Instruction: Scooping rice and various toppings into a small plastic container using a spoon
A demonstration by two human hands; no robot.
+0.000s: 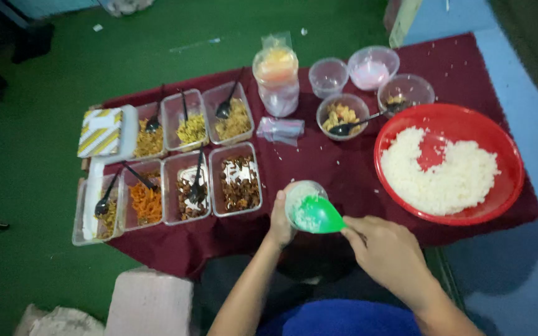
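Nearest us, our left hand (pixel 279 219) wraps its fingers closed around a small clear cup (pixel 301 200) at the front edge of the maroon cloth (pixel 319 165), while our right hand (pixel 386 249) pinches the handle of a green rice scoop (pixel 319 214), its bowl tipped over the cup's mouth. We judge the step to be packing rice into the cup; the next move calls for a steady press without spilling grains. Just beyond, to the right, the red basin (pixel 505 155) holds white rice with a bare patch in the middle. To the left stand clear rectangular tubs (pixel 235 177) of side dishes with black spoons. Farther left lies a flat white packet with yellow stripes (pixel 99 132); at the back, a clear bag-wrapped jar (pixel 276 81).
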